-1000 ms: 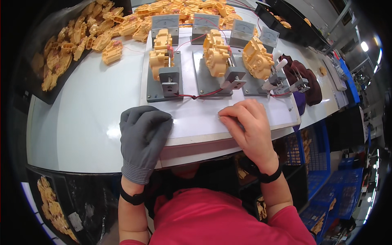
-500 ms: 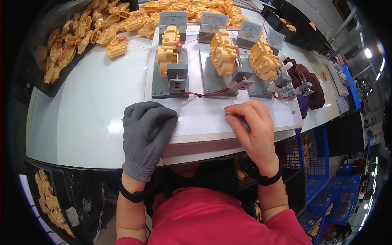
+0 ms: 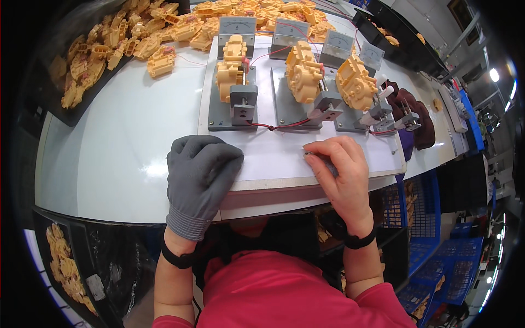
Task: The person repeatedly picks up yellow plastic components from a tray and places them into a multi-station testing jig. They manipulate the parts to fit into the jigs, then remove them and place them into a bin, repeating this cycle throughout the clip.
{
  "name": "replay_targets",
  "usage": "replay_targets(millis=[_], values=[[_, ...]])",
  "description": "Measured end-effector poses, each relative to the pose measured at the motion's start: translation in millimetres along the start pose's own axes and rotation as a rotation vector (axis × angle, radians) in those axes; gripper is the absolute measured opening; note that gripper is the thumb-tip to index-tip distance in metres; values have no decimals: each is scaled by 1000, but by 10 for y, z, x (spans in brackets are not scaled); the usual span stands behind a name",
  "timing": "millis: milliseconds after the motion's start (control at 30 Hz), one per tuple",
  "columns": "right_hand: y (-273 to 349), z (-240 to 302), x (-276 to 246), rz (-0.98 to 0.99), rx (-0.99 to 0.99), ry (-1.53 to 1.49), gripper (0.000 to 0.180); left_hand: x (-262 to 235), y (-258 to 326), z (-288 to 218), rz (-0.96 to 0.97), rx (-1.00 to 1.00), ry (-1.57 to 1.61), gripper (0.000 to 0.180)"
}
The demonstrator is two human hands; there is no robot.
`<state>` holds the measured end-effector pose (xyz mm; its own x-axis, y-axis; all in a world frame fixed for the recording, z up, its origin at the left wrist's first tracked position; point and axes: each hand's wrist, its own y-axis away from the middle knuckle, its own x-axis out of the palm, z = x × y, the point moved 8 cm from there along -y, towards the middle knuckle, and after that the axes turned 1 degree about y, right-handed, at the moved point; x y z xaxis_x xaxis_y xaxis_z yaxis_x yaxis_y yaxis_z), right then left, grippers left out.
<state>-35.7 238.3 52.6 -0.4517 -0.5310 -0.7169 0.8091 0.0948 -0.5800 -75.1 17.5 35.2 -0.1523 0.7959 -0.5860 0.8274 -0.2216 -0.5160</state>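
Observation:
My left hand (image 3: 199,169), in a grey knit glove, rests at the front of the white board with its fingers curled and pressed together; whatever they hold, if anything, is hidden. My bare right hand (image 3: 343,165) is at the same board, thumb and forefinger pinching a small shiny piece (image 3: 308,153) too tiny to name. Beyond the hands stand grey fixtures bearing yellow plastic gear-like housings: a left one (image 3: 228,76), a middle one (image 3: 303,74) and a right one (image 3: 356,85). Neither hand touches them. A red and black wire (image 3: 272,128) links the fixtures.
Grey panel meters (image 3: 237,25) stand behind the fixtures. Yellow housings (image 3: 191,27) lie heaped at the back, and more fill a black tray (image 3: 52,104) at left. A brown cloth (image 3: 424,123) lies at right. Blue crates (image 3: 424,213) stand below the table at right.
The view has shifted slightly, so the fixtures appear a little farther right. Both hands keep nearly the same pose and place on the board.

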Motion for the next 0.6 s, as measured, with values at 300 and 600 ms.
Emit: replay_targets(millis=[300,600], values=[[16,-13,-7,-16,29,-11,14,7,-49,-14,43,-78,-61,10],[14,-3,-25,-29,23,9,14,26,-42,-10,40,-92,-42,11]])
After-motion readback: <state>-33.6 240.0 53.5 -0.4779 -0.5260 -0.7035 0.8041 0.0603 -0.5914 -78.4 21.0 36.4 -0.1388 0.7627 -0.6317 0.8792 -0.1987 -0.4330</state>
